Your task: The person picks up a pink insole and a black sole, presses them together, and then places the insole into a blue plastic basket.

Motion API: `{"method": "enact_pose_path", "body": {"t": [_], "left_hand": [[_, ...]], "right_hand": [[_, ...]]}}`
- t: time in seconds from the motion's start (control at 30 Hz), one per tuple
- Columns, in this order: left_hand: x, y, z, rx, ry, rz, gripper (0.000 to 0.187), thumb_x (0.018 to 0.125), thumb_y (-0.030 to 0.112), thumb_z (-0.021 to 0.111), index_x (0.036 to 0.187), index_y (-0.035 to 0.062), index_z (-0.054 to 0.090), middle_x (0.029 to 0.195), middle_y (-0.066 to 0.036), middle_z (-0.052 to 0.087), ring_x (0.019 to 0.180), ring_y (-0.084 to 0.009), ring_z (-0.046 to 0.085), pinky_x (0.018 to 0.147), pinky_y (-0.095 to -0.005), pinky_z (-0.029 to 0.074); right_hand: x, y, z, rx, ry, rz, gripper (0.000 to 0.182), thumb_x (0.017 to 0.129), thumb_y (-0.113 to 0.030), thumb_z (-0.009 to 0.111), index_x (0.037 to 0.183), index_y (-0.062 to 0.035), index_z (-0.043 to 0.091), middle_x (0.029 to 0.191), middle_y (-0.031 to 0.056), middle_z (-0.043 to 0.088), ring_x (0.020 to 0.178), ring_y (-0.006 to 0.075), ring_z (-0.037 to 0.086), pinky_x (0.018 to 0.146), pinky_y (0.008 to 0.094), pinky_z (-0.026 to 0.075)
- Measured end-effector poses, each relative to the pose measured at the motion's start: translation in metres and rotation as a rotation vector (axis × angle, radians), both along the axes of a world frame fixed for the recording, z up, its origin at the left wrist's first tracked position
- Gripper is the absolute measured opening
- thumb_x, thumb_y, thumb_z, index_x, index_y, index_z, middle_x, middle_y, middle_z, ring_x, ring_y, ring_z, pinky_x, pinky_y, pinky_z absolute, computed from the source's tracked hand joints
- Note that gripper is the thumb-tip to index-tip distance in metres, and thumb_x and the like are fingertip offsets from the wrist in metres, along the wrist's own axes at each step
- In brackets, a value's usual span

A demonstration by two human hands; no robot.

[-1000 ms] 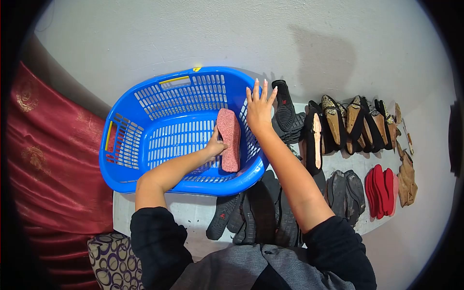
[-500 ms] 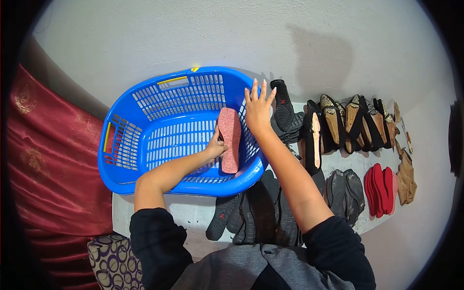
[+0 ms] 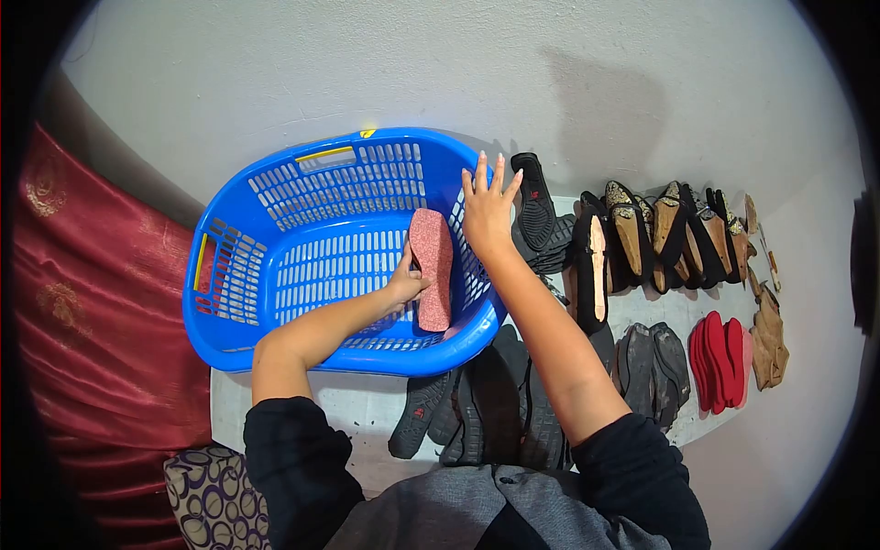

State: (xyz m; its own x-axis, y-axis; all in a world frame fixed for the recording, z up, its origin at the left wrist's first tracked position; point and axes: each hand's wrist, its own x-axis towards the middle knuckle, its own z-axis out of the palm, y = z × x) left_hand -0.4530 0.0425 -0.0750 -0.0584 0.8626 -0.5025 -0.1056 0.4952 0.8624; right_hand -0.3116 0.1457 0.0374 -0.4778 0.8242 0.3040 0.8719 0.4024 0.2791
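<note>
A pink speckled insole (image 3: 433, 271) stands inside the right part of a blue plastic basket (image 3: 367, 363). My left hand (image 3: 404, 280) grips it along its left edge, with the thumb showing and the other fingers partly hidden behind it. Over the basket's right rim, my right hand (image 3: 489, 209) lies with its fingers spread and nothing between them. A black shoe sole (image 3: 532, 203) is just to the right of those fingertips.
Right of the basket, black shoes with shoe lasts inside (image 3: 628, 234) line the back of the white table (image 3: 316, 403). Nearer are dark soles (image 3: 655, 367), red insoles (image 3: 724, 360) and brown pieces (image 3: 770, 339). A red curtain (image 3: 110, 312) hangs at left.
</note>
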Motion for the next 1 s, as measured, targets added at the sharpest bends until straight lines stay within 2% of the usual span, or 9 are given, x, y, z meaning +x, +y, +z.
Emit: {"method": "enact_pose_path", "body": {"t": [0.07,0.37,0.47,0.57,0.77,0.9,1.0], "left_hand": [[0.000,0.000,0.000,0.007,0.016,-0.012,0.099,0.083,0.001,0.058,0.137,0.0370,-0.016,0.097,-0.005,0.058,0.080,-0.0125,0.055,0.063,-0.0312,0.045],[-0.002,0.000,-0.001,-0.025,0.023,-0.017,0.101,0.080,-0.001,0.059,0.137,0.0332,-0.018,0.093,-0.005,0.059,0.075,-0.0116,0.057,0.060,-0.0248,0.046],[-0.013,0.007,-0.026,-0.030,0.051,-0.084,0.102,0.080,-0.002,0.059,0.137,0.0314,-0.019,0.095,-0.006,0.059,0.077,-0.0118,0.056,0.061,-0.0254,0.047],[-0.008,0.004,-0.015,-0.015,-0.007,-0.055,0.104,0.078,-0.003,0.059,0.138,0.0303,-0.019,0.098,-0.007,0.057,0.079,-0.0126,0.056,0.061,-0.0258,0.047],[-0.006,0.003,-0.010,-0.012,0.097,-0.017,0.106,0.073,-0.007,0.063,0.140,0.0266,-0.012,0.105,-0.010,0.051,0.081,-0.0157,0.055,0.063,-0.0263,0.048],[-0.008,0.005,-0.022,0.033,0.192,-0.014,0.106,0.071,-0.007,0.065,0.141,0.0235,-0.008,0.102,-0.010,0.048,0.080,-0.0160,0.055,0.064,-0.0269,0.049],[-0.011,0.007,-0.032,0.047,0.268,-0.020,0.104,0.069,-0.007,0.066,0.142,0.0187,-0.004,0.100,-0.010,0.047,0.080,-0.0159,0.055,0.066,-0.0268,0.049]], "right_hand": [[0.000,0.000,0.001,-0.001,0.007,0.002,0.056,0.080,-0.021,0.052,0.133,-0.0145,0.038,0.144,0.0167,0.019,0.131,0.0421,0.016,0.098,0.0664,0.012],[0.000,0.001,-0.003,0.013,0.022,0.002,0.059,0.078,-0.021,0.054,0.133,-0.0146,0.038,0.144,0.0163,0.019,0.131,0.0417,0.016,0.098,0.0658,0.011],[0.000,0.001,-0.002,0.008,0.029,0.004,0.059,0.078,-0.021,0.054,0.133,-0.0147,0.038,0.144,0.0162,0.019,0.132,0.0415,0.016,0.098,0.0657,0.011],[0.000,0.001,-0.003,0.007,0.032,0.005,0.058,0.078,-0.020,0.054,0.133,-0.0148,0.038,0.144,0.0162,0.019,0.132,0.0414,0.015,0.099,0.0656,0.011],[0.001,0.001,-0.002,0.010,0.038,0.010,0.058,0.078,-0.020,0.054,0.133,-0.0148,0.038,0.144,0.0161,0.019,0.131,0.0414,0.016,0.099,0.0652,0.012],[0.000,0.000,0.000,0.012,0.030,0.008,0.058,0.078,-0.021,0.054,0.133,-0.0148,0.038,0.144,0.0161,0.020,0.131,0.0414,0.017,0.098,0.0650,0.013],[-0.001,-0.004,0.006,-0.052,-0.069,-0.043,0.052,0.086,-0.024,0.043,0.137,-0.0175,0.032,0.146,0.0134,0.014,0.133,0.0417,0.012,0.099,0.0660,0.009]]}}
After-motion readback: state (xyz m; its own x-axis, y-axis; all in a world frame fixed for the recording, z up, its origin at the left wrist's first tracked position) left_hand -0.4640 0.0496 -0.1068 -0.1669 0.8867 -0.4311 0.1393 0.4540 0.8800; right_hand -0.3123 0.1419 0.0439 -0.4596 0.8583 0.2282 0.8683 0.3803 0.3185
